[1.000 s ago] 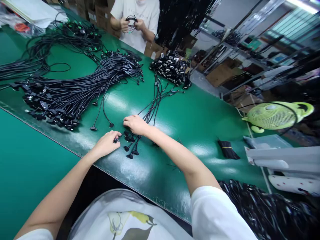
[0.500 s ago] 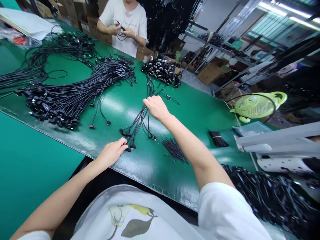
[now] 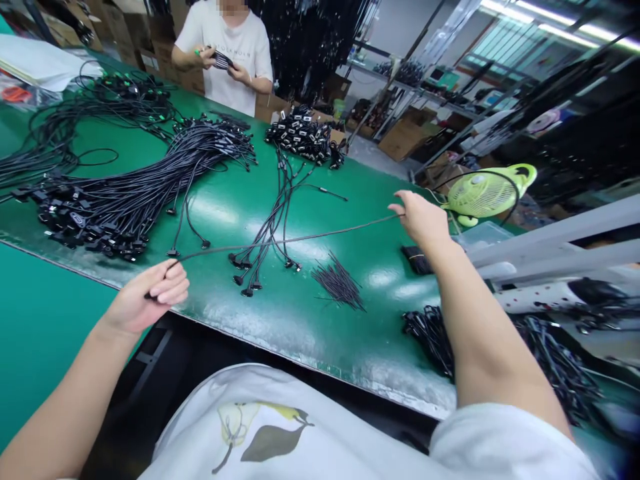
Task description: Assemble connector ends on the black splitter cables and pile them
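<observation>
A single black cable (image 3: 285, 240) is stretched in the air above the green table (image 3: 390, 200). My left hand (image 3: 150, 297) is closed on one end near the table's front edge. My right hand (image 3: 423, 217) pinches the other end, far to the right. Under the cable lies a small bunch of black cables (image 3: 265, 240) with their connectors fanned out toward me. A loose pile of short black ties (image 3: 337, 283) lies just right of that bunch.
A large heap of black cables (image 3: 125, 193) covers the left of the table. Connector ends (image 3: 303, 137) pile up at the far side, where another person (image 3: 225, 47) handles a cable. A green fan (image 3: 483, 193), a tied bundle (image 3: 417, 260) and bagged cables (image 3: 500, 347) sit right.
My right hand left the small bunch and swept right, my left hand drew back toward the front edge, and one cable now hangs taut between them.
</observation>
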A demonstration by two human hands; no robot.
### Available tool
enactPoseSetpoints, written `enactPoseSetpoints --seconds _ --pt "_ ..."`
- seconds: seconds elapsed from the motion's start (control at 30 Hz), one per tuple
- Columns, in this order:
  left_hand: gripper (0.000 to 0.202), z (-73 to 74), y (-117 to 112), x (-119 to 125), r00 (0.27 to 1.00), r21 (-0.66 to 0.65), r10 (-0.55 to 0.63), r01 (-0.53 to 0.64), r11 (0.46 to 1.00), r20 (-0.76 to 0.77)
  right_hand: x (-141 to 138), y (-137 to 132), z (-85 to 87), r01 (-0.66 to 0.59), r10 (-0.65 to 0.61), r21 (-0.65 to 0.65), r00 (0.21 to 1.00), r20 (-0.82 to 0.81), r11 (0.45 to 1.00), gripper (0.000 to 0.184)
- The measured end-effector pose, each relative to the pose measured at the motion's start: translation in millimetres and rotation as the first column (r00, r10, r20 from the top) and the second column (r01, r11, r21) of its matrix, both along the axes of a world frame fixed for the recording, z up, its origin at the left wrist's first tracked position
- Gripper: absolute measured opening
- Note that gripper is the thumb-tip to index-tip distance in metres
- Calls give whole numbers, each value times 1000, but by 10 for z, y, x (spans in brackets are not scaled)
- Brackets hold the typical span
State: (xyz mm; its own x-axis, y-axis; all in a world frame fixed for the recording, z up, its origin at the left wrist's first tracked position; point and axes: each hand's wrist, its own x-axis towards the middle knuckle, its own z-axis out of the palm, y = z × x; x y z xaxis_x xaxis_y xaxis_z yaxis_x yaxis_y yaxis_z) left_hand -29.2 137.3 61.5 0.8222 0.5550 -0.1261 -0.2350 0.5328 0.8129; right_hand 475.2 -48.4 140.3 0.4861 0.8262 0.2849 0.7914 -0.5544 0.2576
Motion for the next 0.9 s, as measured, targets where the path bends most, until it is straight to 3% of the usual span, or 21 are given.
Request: enactPoseSetpoints --seconds 0.07,0.13,0.17,0.23,0.27,0.3,0.37,0.47,0.53,0.57,0.63,0.7,0.73,0.8,0.9 --pt "22 47 5 142 996 40 92 -91 995 -16 -253 -206 -114 -43 41 -69 999 -25 997 38" --pt "23 62 -78 360 975 299 167 -117 947 -149 -698 -377 -266 -163 150 -147 984 -93 976 30" --pt "25 61 -159 489 952 473 226 -106 875 -205 -972 -446 -333 -285 259 -172 953 -157 943 26" --pt "25 48 -380 753 925 759 306 -31 650 -225 -1538 -532 -402 -518 468 -114 831 -301 848 28" --pt "25 41 -506 870 935 840 287 20 543 -207 -1785 -542 -397 -584 528 -82 778 -342 807 32" --pt "26 35 -626 966 953 880 225 77 468 -203 -1982 -530 -367 -611 558 -50 751 -352 790 36" --pt "29 34 -814 1086 959 880 67 223 419 -275 -2189 -456 -269 -601 564 -8 756 -332 800 40" --pt "29 46 -887 1106 895 799 -34 413 438 -444 -2093 -328 -154 -519 500 9 817 -288 854 42" --pt "27 43 -828 1050 862 741 -69 470 480 -502 -1895 -280 -145 -455 445 20 858 -258 890 41" --pt "26 38 -785 1009 855 698 -115 483 529 -505 -1785 -270 -160 -430 425 35 871 -247 902 41" --pt "22 34 -694 909 871 537 -244 461 707 -427 -1556 -276 -219 -407 414 82 874 -253 910 39" --pt "20 63 -608 804 929 268 -285 344 900 -236 -1328 -317 -309 -417 442 146 839 -317 897 39" --pt "19 93 -568 756 963 122 -234 251 960 -136 -1221 -349 -365 -419 458 186 813 -359 889 39" --pt "18 176 -492 677 999 -116 -42 41 992 -3 -1050 -426 -489 -398 483 276 761 -433 875 40" --pt "27 294 -408 614 985 -286 161 -140 948 53 -970 -543 -657 -349 493 360 723 -485 865 39"
